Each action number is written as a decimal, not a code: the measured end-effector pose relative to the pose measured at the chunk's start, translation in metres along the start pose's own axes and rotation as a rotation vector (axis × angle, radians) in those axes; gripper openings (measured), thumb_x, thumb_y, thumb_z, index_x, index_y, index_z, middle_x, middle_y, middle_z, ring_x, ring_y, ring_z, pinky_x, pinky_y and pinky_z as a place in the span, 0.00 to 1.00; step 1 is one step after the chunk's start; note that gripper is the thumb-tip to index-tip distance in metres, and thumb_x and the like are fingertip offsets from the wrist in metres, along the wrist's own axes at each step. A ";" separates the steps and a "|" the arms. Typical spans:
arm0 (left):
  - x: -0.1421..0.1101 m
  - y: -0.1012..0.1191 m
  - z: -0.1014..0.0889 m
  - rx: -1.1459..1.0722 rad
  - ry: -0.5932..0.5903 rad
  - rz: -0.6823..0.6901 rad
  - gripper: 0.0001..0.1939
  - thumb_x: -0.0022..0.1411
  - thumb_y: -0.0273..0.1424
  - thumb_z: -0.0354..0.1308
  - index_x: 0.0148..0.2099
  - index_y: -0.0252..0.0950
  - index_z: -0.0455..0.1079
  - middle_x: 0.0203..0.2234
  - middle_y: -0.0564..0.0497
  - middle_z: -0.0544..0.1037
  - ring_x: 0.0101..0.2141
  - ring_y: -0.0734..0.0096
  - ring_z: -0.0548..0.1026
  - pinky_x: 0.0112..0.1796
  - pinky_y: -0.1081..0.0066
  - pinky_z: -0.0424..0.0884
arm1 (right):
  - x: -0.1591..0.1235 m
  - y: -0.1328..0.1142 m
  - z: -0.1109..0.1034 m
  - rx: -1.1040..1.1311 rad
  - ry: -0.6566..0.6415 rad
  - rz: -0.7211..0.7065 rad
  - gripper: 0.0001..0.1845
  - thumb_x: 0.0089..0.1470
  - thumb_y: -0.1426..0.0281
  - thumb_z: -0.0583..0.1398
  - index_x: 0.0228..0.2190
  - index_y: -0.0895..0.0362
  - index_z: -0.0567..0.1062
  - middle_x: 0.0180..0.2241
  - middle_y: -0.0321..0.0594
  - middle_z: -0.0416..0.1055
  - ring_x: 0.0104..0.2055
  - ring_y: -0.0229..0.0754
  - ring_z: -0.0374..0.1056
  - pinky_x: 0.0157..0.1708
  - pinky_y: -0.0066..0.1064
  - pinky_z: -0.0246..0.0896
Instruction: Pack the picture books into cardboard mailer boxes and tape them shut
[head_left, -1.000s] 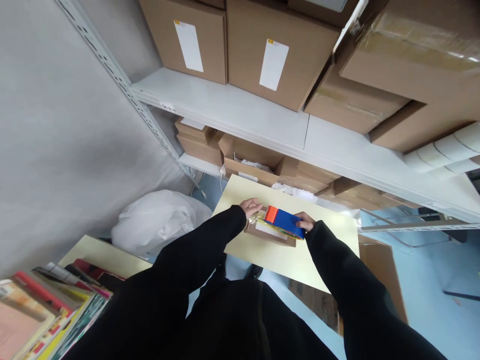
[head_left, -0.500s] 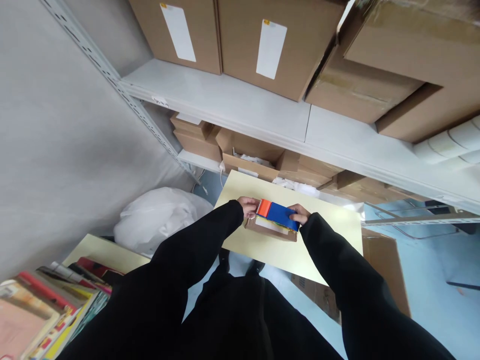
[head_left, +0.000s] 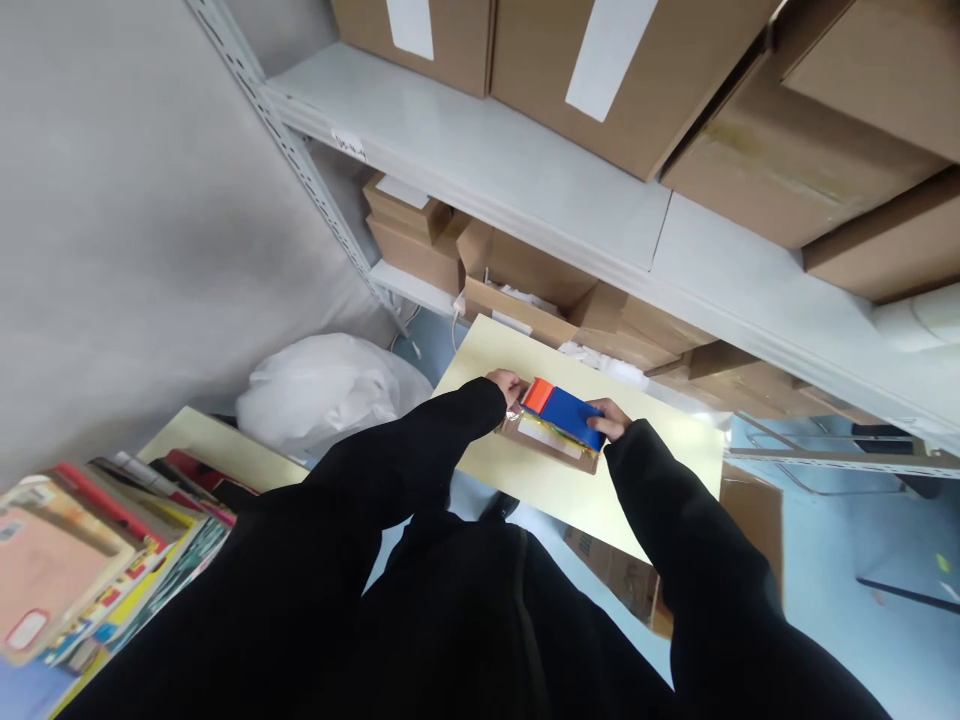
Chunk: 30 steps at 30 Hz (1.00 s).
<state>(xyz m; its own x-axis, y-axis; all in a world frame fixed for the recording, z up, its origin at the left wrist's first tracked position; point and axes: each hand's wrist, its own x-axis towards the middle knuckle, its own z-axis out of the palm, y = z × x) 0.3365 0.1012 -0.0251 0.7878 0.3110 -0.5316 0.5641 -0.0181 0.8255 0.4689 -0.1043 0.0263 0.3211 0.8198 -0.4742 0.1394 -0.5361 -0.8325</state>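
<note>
Compared with half a second ago, little has been altered at the box: the blue tape dispenser (head_left: pixel 570 410) is again held over the top of the small cardboard box (head_left: pixel 511 430), with its orange cutter end (head_left: pixel 538 394) pointed toward the left. Whether it is rested on the box or held just above cannot be told. A second ago it was held farther to the right over the box, and the fingers of the left hand (head_left: pixel 508 385) were spread more openly at the box's left end. Now those fingers are curled in, just beside the cutter end, where a shiny bit of clear tape (head_left: pixel 513 414) is seen. Whether the tape is actually pinched by them cannot be told. By the right hand (head_left: pixel 610 419) the dispenser's right end is gripped, the thumb being laid over its blue side and the fingers wrapped behind.

From this, the work seems to be centred on the box's left end, where tape and cutter are brought close together. The box is seated on the cream tabletop (head_left: pixel 517 480), its white label (head_left: pixel 549 437) partly covered by the dispenser.
</note>
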 end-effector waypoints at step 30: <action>0.045 -0.108 0.032 -0.317 0.120 -0.145 0.07 0.49 0.29 0.59 0.22 0.33 0.66 0.14 0.55 0.67 0.21 0.75 0.67 0.29 0.71 0.65 | -0.008 0.010 -0.015 -0.155 -0.021 0.074 0.11 0.35 0.63 0.55 0.20 0.60 0.67 0.16 0.33 0.58 0.20 0.35 0.56 0.19 0.27 0.48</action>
<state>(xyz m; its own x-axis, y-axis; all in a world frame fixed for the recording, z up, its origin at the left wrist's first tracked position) 0.3194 0.0868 -0.1443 0.6597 0.3986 -0.6371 0.5486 0.3240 0.7707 0.4818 -0.1196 0.0258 0.3164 0.7799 -0.5401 0.2595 -0.6188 -0.7414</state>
